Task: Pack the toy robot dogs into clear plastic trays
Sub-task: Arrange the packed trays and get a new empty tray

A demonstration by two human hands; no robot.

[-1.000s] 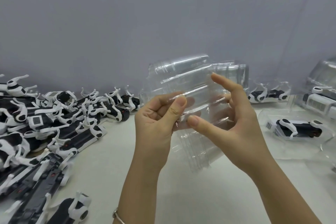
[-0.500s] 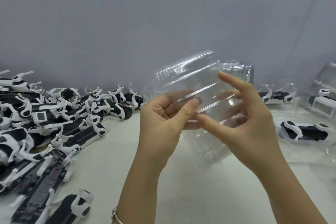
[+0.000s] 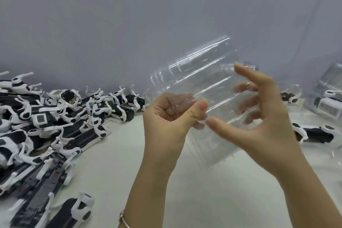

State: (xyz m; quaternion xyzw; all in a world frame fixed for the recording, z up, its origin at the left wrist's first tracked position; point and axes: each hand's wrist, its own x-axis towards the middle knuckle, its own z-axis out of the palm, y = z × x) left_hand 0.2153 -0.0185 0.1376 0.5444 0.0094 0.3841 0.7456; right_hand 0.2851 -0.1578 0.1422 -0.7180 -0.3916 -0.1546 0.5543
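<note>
A stack of clear plastic trays [image 3: 203, 83] is held up in the air in front of the person, above the table [image 3: 203, 200] and not touching it, tilted so that its long ribs run up toward the right; several nested edges show at its upper left corner, though how many trays there are cannot be told. The left hand [image 3: 166, 127] grips the stack's lower left edge, thumb pressed on the near face and the curled fingers behind, showing through the plastic. The right hand [image 3: 268, 127] holds the right side, its thumb stretched across the near face toward the left thumb, almost meeting it, while the other fingers spread behind the plastic and the forefinger reaches up to the top right edge. A thin bracelet [image 3: 123, 221] sits on the left wrist. To the left, a big pile of toy robot dogs [image 3: 46, 126], black and white, lies heaped on the table, legs sticking out at all angles, reaching from the back wall down to the near left corner. On the right, behind the right hand, a packed toy dog [image 3: 314, 133] lies on its side in a clear tray on the table, and further back more packed trays [image 3: 329, 103] stand near the edge of the view, blurred. A plain grey wall [image 3: 148, 24] fills the background
</note>
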